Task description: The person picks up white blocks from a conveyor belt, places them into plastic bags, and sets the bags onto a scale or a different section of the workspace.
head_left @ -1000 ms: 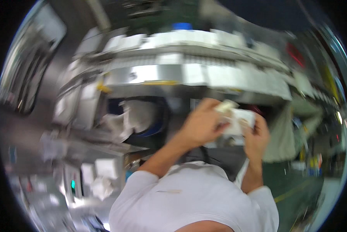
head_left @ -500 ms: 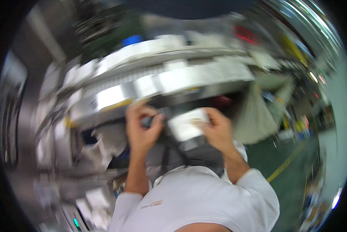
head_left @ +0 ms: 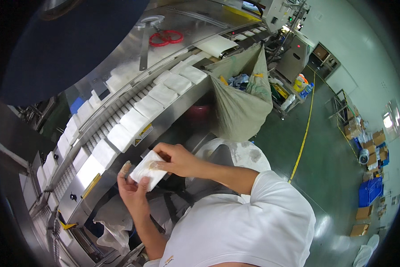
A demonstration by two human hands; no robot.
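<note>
Between my hands is a white square pad (head_left: 143, 171), soft-looking and folded, tilted in front of my chest. My right hand (head_left: 178, 160) grips its right side, with the fingers behind and the thumb across the top face. At the lower left edge my left hand (head_left: 134, 192) pinches it, thumb in front. What looks like a pale covering is on one left fingertip. Similar white pads (head_left: 133, 120) lie in a row along the conveyor (head_left: 112, 119) just beyond my hands. Part of the held pad is hidden by my fingers.
A beige cloth sack (head_left: 240, 111) hangs open at the conveyor's far end. On the metal top lie red rings (head_left: 166, 38) and a steel ruler (head_left: 144, 53). Cardboard boxes (head_left: 364, 212) and a blue crate (head_left: 370, 192) line the right wall, past a yellow floor line (head_left: 305, 133).
My view has swung to the right. My left hand, earlier apart from the pad and curled near a dark thing, now grips the pad too. My right hand still holds it.
</note>
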